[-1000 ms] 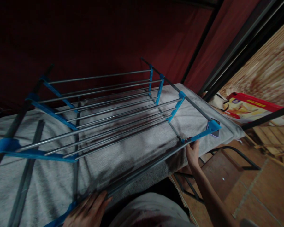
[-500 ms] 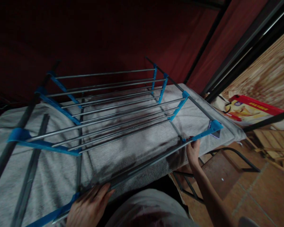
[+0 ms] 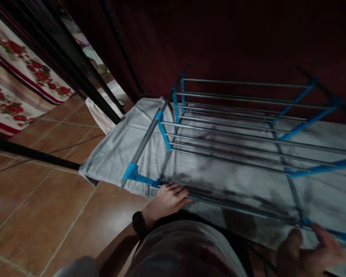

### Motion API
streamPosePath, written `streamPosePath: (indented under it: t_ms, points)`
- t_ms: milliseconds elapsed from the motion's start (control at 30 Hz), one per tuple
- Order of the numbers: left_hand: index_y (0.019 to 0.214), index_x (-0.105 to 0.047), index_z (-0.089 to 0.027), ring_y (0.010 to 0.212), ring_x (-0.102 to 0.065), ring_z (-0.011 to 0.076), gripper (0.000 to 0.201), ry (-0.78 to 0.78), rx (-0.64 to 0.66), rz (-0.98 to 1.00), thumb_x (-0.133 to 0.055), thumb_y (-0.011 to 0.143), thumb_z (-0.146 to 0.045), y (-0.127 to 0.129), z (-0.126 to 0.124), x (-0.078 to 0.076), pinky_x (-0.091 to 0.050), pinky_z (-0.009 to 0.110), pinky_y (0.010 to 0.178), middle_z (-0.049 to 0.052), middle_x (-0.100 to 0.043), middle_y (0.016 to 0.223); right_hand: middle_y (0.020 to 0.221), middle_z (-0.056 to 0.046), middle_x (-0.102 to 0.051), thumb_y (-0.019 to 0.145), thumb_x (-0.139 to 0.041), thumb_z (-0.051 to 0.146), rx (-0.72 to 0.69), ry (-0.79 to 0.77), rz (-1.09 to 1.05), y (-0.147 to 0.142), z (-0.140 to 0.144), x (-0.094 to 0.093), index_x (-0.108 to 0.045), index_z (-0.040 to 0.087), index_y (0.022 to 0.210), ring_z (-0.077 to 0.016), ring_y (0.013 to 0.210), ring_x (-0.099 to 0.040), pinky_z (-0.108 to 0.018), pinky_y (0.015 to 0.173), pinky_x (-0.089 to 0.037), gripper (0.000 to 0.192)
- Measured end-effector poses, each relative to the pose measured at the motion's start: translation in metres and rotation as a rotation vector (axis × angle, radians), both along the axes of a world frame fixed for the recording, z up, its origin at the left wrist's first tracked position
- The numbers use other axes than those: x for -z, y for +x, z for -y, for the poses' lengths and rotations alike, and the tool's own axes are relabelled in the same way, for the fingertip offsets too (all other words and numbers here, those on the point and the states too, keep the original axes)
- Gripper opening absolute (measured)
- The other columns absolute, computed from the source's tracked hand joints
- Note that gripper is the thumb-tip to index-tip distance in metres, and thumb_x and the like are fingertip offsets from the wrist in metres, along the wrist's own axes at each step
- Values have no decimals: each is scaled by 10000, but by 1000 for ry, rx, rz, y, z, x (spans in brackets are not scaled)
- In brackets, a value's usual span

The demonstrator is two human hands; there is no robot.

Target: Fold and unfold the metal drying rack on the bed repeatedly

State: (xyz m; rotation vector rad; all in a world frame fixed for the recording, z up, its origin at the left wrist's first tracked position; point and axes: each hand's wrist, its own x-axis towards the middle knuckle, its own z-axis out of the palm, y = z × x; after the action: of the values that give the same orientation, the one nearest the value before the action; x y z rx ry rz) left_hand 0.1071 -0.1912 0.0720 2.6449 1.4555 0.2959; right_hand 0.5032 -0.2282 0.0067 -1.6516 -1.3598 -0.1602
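A metal shoe rack [image 3: 236,135] with grey rods and blue plastic brackets lies on a grey cloth. My left hand [image 3: 168,198], with a dark band at the wrist, curls its fingers over the front rod close to the left blue bracket [image 3: 140,176]. Beside the right end of that rod is my right hand [image 3: 311,248], slightly blurred. Its thumb and forefinger are spread apart near a small blue connector [image 3: 305,222], with nothing seen between them.
Grey cloth [image 3: 112,150] covers the surface under the rack. Behind rises a dark red panel [image 3: 233,38]. Black metal bars [image 3: 34,154] stand at the left, in front of a flowered curtain [image 3: 25,73]. Brown floor tiles [image 3: 54,200] lie below, crossed by a thin cable.
My view has swung to the left, bringing the rack's left end and the curtain into sight. The right hand has come off the rod; the left still rests on it, nearer the left bracket.
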Motion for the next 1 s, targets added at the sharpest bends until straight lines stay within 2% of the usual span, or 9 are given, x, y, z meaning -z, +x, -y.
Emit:
streamPosePath:
  t_ms: [133,233,333,500,600,667,833,900,1000]
  points:
    - [907,-623,-211,802,-615,176,285,22,-3,21,-470,974,-443,1,2,0,-376,311,659,13,-656,806,1075,-114,-659,953,-453,239,-408,-102,258,-42,-9,-11,-601,183,1212,-296,1012,-608,-526,900,-447,303]
    - [895,-621,-207,796,-607,172,283,38,3,32,-475,973,-437,1,2,-1,-379,311,660,15,-653,813,1117,-86,-667,979,-458,228,-683,-165,420,-80,-14,-17,-557,190,1261,-243,1037,-603,-470,963,-410,302]
    - [878,-623,-202,786,-600,172,288,50,2,35,-485,968,-438,3,0,-3,-379,311,648,23,-648,814,1178,-103,-649,974,-508,245,-824,-191,509,-115,-20,-28,-521,162,1320,-234,1091,-581,-427,984,-397,356]
    - [1038,-637,-187,868,-599,184,222,137,26,133,-549,947,-369,-2,6,-7,-429,326,777,53,-663,897,997,-65,-668,978,-465,162,-878,-261,635,-141,-33,-37,-565,173,1286,-189,889,-613,-376,861,-431,324]
    - [1037,-632,-196,944,-586,200,157,273,-61,290,-608,911,-287,-18,27,0,-424,352,854,65,-667,978,969,-58,-656,974,-451,149,-878,-295,663,-138,-36,-35,-568,193,1292,-182,867,-609,-363,848,-439,341]
    - [892,-618,-200,876,-572,187,55,305,-263,438,-590,908,-245,-32,44,9,-423,339,817,46,-643,893,972,-61,-649,971,-444,142,-884,-309,676,-136,-36,-34,-570,193,1286,-183,867,-604,-358,845,-440,343]
    - [802,-542,-210,783,-517,177,256,224,-1021,1009,-425,962,-373,-61,47,22,-433,302,751,20,-550,782,960,-65,-635,966,-433,135,-896,-320,697,-134,-36,-34,-583,186,1257,-193,869,-593,-361,853,-427,332]
    - [826,-579,-199,851,-538,199,326,130,-1040,1118,-395,957,-435,-64,30,22,-439,318,794,43,-589,837,970,-66,-632,966,-428,134,-904,-317,704,-134,-37,-35,-580,187,1260,-193,869,-591,-357,849,-423,335]
    - [709,-582,-186,776,-543,208,517,-100,-850,1249,-301,953,-545,-59,4,23,-430,324,725,60,-584,737,983,-65,-633,965,-427,138,-903,-304,721,-133,-38,-33,-581,187,1255,-193,872,-590,-356,840,-421,332]
